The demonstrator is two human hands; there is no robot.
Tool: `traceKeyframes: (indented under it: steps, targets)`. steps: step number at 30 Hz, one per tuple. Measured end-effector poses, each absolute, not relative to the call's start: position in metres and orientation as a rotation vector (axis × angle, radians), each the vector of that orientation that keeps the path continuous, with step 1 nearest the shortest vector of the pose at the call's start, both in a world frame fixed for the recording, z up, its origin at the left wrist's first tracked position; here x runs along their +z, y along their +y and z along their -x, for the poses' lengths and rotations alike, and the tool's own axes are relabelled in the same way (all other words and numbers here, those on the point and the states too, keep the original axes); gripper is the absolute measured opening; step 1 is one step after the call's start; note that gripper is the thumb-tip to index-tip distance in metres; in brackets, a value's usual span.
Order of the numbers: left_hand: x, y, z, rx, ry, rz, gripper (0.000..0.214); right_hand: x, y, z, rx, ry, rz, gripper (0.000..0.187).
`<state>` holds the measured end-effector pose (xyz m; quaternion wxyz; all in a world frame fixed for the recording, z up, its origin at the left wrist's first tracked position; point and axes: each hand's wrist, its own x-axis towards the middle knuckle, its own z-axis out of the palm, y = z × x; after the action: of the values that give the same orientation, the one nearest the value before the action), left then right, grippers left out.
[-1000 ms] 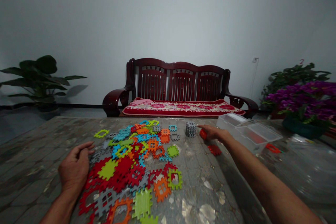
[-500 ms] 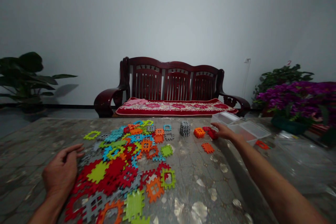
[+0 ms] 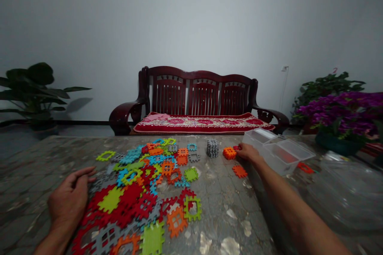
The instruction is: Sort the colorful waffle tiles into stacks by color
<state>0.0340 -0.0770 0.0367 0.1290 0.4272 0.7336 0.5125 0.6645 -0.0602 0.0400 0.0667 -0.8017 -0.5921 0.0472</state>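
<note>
My left hand rests on the table at the left edge of a spread of colourful interlocking plastic tiles. Its fingers are loosely stretched out and hold nothing. My right hand is at the far right, its fingers closed around a red interlocking tile that they mostly hide. Just left of those fingers sits a low orange stack of tiles. A taller grey stack stands farther left. One flat orange tile lies in front of my right hand. The mixed pile includes a lime tile and red ones.
Clear plastic boxes stand beyond my right forearm, with more clear plastic containers at the right. Purple flowers in a pot are at the right edge. A wooden bench stands behind the table.
My right hand has moved slightly left and closer to the orange stack with the red tile, now covering more of the red tiles. My left hand stays put. The view has shifted slightly.
</note>
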Motion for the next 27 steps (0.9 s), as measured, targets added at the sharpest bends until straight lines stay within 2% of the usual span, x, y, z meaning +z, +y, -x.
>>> traceKeyframes:
  steps: [5,9,18,27]
  targets:
    - [0.042,-0.08,-0.038,1.475,2.143,-1.216,0.049,0.049,-0.06,-0.669,0.182,-1.58,2.39,0.051]
    - [0.046,-0.082,-0.041,1.437,2.157,-1.186,0.053,0.062,-0.07,-0.686,0.231,-1.541,2.266,0.064]
    - [0.047,-0.082,-0.043,1.554,2.093,-1.15,0.039,0.051,-0.099,-0.703,0.381,-1.575,2.148,0.087]
    - [0.038,-0.076,-0.037,1.583,2.065,-1.171,0.034,0.052,-0.092,-0.705,0.275,-1.911,2.119,0.094]
